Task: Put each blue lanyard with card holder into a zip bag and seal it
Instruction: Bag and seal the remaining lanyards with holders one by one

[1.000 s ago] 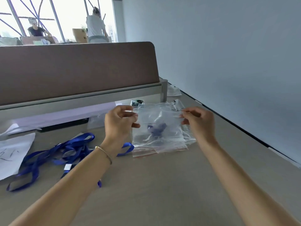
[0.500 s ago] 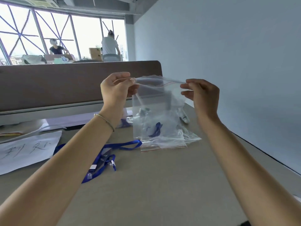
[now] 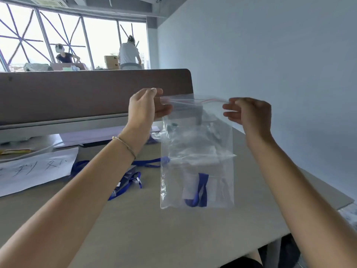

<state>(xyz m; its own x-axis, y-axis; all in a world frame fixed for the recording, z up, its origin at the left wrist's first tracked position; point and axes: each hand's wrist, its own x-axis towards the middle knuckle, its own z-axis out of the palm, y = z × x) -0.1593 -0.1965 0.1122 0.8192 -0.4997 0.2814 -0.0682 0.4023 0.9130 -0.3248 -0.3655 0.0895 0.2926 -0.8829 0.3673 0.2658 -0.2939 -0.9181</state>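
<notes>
Beige counter below — zip bag held up clear of it, blue lanyard sunk to bag bottom. Left hand and right hand pinch the top corners with their fingers. Risk: uneven pinching leaves the zip half-sealed — spare lanyards wait on counter.

The zip bag was clear with a red seal line; the lanyard blue; the worktop beige.
</notes>
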